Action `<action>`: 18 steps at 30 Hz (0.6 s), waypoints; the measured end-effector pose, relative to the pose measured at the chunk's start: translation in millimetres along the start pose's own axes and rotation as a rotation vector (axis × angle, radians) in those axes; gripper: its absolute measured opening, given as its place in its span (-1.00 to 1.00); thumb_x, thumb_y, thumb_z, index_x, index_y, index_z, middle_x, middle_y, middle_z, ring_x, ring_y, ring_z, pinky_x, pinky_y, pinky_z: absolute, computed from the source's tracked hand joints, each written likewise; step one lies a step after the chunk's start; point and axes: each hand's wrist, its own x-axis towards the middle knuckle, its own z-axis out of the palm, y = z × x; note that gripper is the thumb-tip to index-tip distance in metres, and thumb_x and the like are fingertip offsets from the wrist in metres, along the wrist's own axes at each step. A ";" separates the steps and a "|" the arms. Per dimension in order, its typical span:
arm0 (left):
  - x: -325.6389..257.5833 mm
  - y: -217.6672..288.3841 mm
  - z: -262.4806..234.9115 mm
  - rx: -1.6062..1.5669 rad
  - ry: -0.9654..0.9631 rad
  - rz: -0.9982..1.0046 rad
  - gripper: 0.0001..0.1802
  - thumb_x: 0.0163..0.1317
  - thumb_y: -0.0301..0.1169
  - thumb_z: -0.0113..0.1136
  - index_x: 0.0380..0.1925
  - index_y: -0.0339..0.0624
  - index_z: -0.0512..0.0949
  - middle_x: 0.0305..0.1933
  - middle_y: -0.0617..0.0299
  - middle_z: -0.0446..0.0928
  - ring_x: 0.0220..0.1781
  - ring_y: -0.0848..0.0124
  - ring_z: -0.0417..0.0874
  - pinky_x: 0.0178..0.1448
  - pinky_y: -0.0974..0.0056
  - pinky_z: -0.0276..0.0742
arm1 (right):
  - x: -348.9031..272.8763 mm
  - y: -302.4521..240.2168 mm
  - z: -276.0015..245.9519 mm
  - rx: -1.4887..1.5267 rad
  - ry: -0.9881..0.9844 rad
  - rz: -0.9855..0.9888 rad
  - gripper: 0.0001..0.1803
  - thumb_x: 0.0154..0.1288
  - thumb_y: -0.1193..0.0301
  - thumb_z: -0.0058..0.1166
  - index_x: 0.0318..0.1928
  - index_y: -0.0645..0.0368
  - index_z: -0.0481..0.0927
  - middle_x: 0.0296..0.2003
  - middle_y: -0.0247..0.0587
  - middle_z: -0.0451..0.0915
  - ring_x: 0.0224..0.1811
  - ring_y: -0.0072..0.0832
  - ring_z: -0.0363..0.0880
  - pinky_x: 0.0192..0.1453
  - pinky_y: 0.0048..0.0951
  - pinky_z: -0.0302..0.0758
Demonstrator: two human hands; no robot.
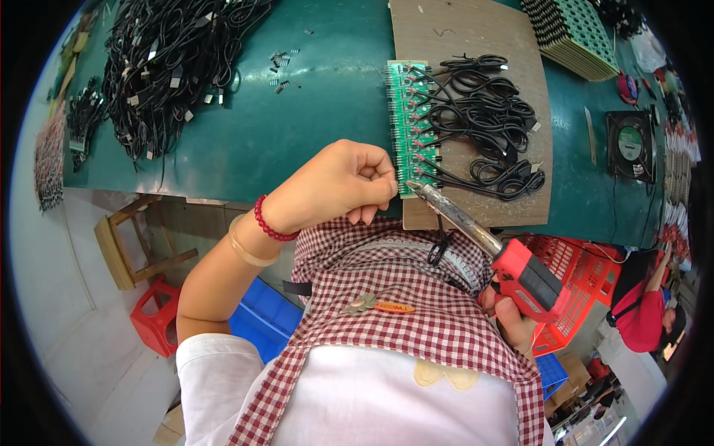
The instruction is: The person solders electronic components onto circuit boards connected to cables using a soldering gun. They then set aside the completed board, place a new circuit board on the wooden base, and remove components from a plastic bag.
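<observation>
My left hand (349, 182) is closed in a pinch beside the near left corner of a green circuit board (406, 134); whatever its fingers hold is hidden. My right hand (513, 320) is wrapped round the handle of a red and black soldering gun (529, 281). Its long metal barrel slants up to the left, with the tip at the near end of the board. The board is a long panel with several repeated sections and pins along its left side. Black cables (483, 123) run from it to the right, coiled in bundles.
The board rests on a brown wooden sheet (476, 22) on the green table (327, 111). A heap of black cables (178, 67) lies at left, near small loose parts (281, 61). At right are stacked green boards (576, 37) and a black fan (631, 146). A red crate (587, 275) stands below.
</observation>
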 end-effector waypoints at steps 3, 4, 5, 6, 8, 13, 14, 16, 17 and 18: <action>0.1 1.2 -1.2 0.022 -0.008 0.000 -0.91 0.14 -0.49 0.09 -0.49 -0.29 0.46 -0.55 0.29 0.49 -0.62 0.65 0.46 -0.60 0.56 0.34 | 1.5 -0.8 -0.6 -0.087 0.003 -0.041 -0.79 0.11 0.46 0.13 -0.25 0.31 0.56 -0.40 -0.23 0.56 -0.38 -0.49 0.51 -0.25 -0.45 0.46; 0.3 1.4 -1.5 0.021 -0.007 0.000 -0.91 0.14 -0.49 0.09 -0.49 -0.29 0.46 -0.55 0.29 0.49 -0.62 0.65 0.46 -0.60 0.56 0.34 | 2.1 -1.3 -1.3 -0.087 0.002 -0.041 -0.79 0.11 0.46 0.13 -0.25 0.31 0.56 -0.40 -0.23 0.56 -0.38 -0.49 0.51 -0.25 -0.45 0.46; 0.6 1.5 -1.6 0.029 -0.007 -0.006 -0.91 0.14 -0.49 0.10 -0.49 -0.29 0.46 -0.55 0.29 0.49 -0.62 0.65 0.46 -0.60 0.56 0.34 | 2.6 -1.7 -2.4 -0.113 -0.018 -0.035 -0.79 0.10 0.44 0.14 -0.26 0.31 0.56 -0.40 -0.22 0.56 -0.39 -0.48 0.51 -0.27 -0.45 0.46; 0.9 1.6 -1.7 0.037 -0.006 -0.012 -0.90 0.13 -0.49 0.10 -0.49 -0.29 0.46 -0.55 0.29 0.49 -0.62 0.65 0.46 -0.60 0.56 0.34 | 3.1 -2.2 -3.3 -0.140 -0.039 -0.028 -0.79 0.08 0.43 0.16 -0.28 0.30 0.57 -0.41 -0.21 0.56 -0.39 -0.46 0.52 -0.28 -0.45 0.46; 1.1 1.6 -1.7 0.036 -0.006 -0.014 -0.90 0.13 -0.49 0.10 -0.50 -0.29 0.46 -0.55 0.29 0.49 -0.62 0.65 0.46 -0.60 0.56 0.34 | 4.4 -3.4 -4.3 -0.162 -0.055 -0.024 -0.79 0.06 0.42 0.17 -0.30 0.30 0.58 -0.42 -0.20 0.55 -0.41 -0.44 0.52 -0.30 -0.43 0.46; 3.0 1.7 -0.6 0.036 -0.007 -0.012 -0.92 0.11 -0.51 0.09 -0.51 -0.29 0.46 -0.56 0.29 0.49 -0.63 0.66 0.45 -0.61 0.57 0.33 | 3.1 1.1 -8.1 -0.285 -0.089 -0.085 -0.79 0.01 0.42 0.19 -0.34 0.28 0.59 -0.45 -0.19 0.53 -0.45 -0.38 0.52 -0.37 -0.40 0.44; 2.7 0.8 -1.2 0.034 -0.003 -0.011 -0.93 0.10 -0.52 0.09 -0.51 -0.29 0.46 -0.56 0.30 0.49 -0.63 0.66 0.45 -0.61 0.57 0.33 | 2.7 1.1 -7.6 -0.310 -0.084 -0.093 -0.80 0.00 0.42 0.19 -0.34 0.27 0.59 -0.46 -0.19 0.53 -0.46 -0.37 0.52 -0.38 -0.40 0.44; 1.8 -0.1 -2.1 0.028 0.001 -0.011 -0.93 0.10 -0.52 0.08 -0.51 -0.29 0.46 -0.56 0.30 0.48 -0.63 0.66 0.45 -0.61 0.57 0.33 | 1.9 1.3 -7.3 -0.338 -0.082 -0.100 -0.80 0.00 0.43 0.19 -0.34 0.27 0.59 -0.46 -0.19 0.53 -0.47 -0.36 0.51 -0.39 -0.40 0.43; 1.3 0.4 -1.4 0.029 0.005 -0.012 -0.93 0.09 -0.52 0.08 -0.51 -0.29 0.46 -0.57 0.31 0.48 -0.63 0.66 0.45 -0.61 0.57 0.32 | 1.0 2.6 -8.4 -0.347 -0.073 -0.092 -0.80 0.00 0.43 0.19 -0.34 0.27 0.59 -0.46 -0.20 0.53 -0.46 -0.36 0.52 -0.38 -0.40 0.43; 0.9 0.9 -0.8 0.029 0.010 -0.013 -0.93 0.09 -0.52 0.08 -0.52 -0.29 0.46 -0.57 0.31 0.47 -0.63 0.67 0.44 -0.61 0.57 0.32 | 0.6 3.1 -8.9 -0.357 -0.064 -0.083 -0.80 0.00 0.42 0.18 -0.33 0.26 0.59 -0.46 -0.20 0.53 -0.45 -0.37 0.52 -0.37 -0.40 0.44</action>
